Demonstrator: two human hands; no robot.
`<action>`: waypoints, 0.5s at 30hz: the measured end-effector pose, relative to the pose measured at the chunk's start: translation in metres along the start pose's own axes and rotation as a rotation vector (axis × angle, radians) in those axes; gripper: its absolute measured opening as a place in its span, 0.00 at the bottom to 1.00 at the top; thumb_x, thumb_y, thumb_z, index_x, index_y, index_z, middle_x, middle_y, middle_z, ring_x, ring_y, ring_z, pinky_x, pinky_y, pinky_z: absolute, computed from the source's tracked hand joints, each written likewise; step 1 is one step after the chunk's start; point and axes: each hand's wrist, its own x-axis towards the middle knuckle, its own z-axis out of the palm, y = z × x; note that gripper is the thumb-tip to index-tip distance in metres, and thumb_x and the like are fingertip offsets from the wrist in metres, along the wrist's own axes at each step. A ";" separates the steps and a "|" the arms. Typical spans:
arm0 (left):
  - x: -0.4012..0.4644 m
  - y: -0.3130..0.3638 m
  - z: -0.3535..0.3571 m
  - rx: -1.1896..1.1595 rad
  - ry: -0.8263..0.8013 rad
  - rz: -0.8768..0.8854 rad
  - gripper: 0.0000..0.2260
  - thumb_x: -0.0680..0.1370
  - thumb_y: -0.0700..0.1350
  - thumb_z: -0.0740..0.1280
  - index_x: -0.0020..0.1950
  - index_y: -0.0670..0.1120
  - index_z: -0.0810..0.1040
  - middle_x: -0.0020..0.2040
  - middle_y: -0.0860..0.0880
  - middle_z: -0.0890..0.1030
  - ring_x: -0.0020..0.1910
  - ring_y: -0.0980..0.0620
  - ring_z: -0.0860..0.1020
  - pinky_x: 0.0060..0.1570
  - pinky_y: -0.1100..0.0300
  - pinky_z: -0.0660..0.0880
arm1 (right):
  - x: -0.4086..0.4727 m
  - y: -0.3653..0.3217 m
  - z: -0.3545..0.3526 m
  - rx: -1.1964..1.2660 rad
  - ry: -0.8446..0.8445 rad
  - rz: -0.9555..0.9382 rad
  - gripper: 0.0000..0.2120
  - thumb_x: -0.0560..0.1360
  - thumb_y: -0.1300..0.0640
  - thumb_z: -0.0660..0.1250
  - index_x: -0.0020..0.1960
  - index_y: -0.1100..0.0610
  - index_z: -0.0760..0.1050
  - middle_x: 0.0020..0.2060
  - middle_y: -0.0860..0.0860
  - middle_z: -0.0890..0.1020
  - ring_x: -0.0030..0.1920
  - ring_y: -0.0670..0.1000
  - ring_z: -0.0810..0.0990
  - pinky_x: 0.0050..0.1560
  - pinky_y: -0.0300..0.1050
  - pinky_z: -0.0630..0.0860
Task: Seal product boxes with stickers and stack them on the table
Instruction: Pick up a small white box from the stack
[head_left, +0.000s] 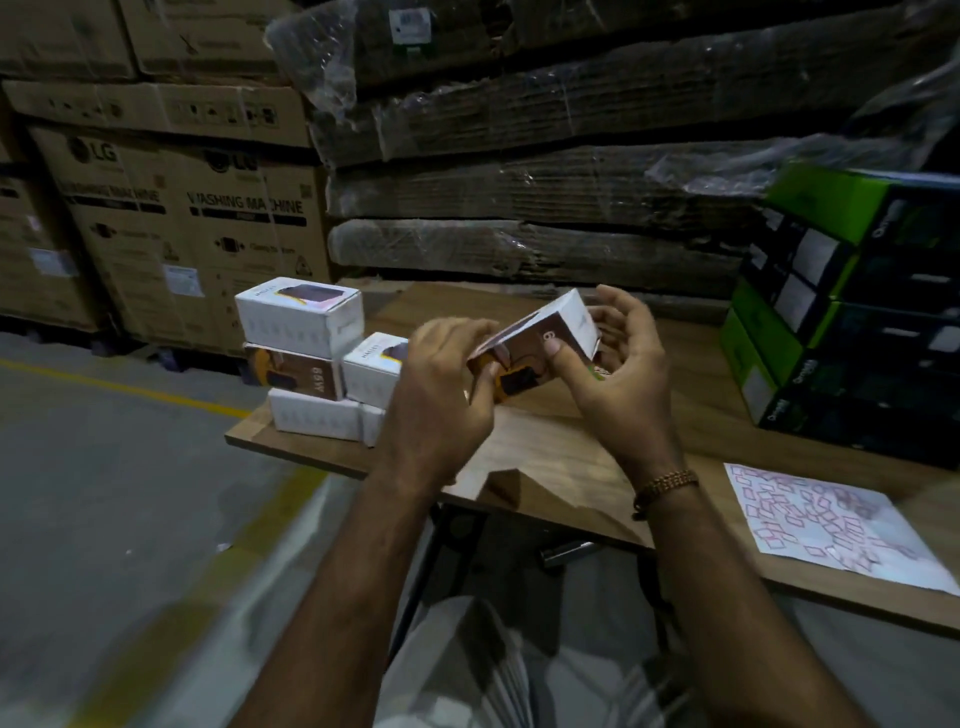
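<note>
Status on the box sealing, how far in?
Done: a small stack of white boxes sits at the table's left end. In hand: both hands, left and right, hold one box. Left: the green-black cartons and sticker sheet wait at right; count unclear.

We see both bare forearms reach forward. The left hand (441, 374) curls its fingers, back toward us; the right hand (613, 358) turns palm-left, fingers loosely spread, thumb (558, 353) pressing inward, beaded bracelet (665, 486) at wrist.
</note>
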 end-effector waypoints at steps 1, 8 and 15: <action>-0.002 0.007 0.008 -0.060 -0.033 -0.012 0.19 0.78 0.38 0.73 0.69 0.45 0.80 0.64 0.49 0.82 0.66 0.50 0.77 0.68 0.54 0.74 | -0.003 0.002 -0.008 -0.010 -0.009 -0.006 0.34 0.73 0.44 0.79 0.75 0.45 0.70 0.63 0.44 0.80 0.65 0.47 0.80 0.64 0.55 0.81; -0.023 0.022 0.067 -0.478 -0.341 -0.271 0.27 0.79 0.50 0.74 0.77 0.58 0.73 0.71 0.58 0.80 0.71 0.58 0.78 0.70 0.49 0.78 | -0.021 0.030 -0.053 -0.129 -0.065 -0.001 0.36 0.71 0.49 0.82 0.75 0.46 0.70 0.61 0.44 0.82 0.64 0.46 0.81 0.67 0.53 0.79; -0.038 0.029 0.102 -0.679 -0.436 -0.365 0.31 0.76 0.47 0.77 0.78 0.57 0.71 0.71 0.53 0.81 0.72 0.54 0.78 0.69 0.44 0.78 | -0.031 0.049 -0.078 -0.157 -0.097 0.054 0.40 0.67 0.43 0.81 0.76 0.45 0.70 0.62 0.42 0.81 0.66 0.44 0.80 0.70 0.52 0.78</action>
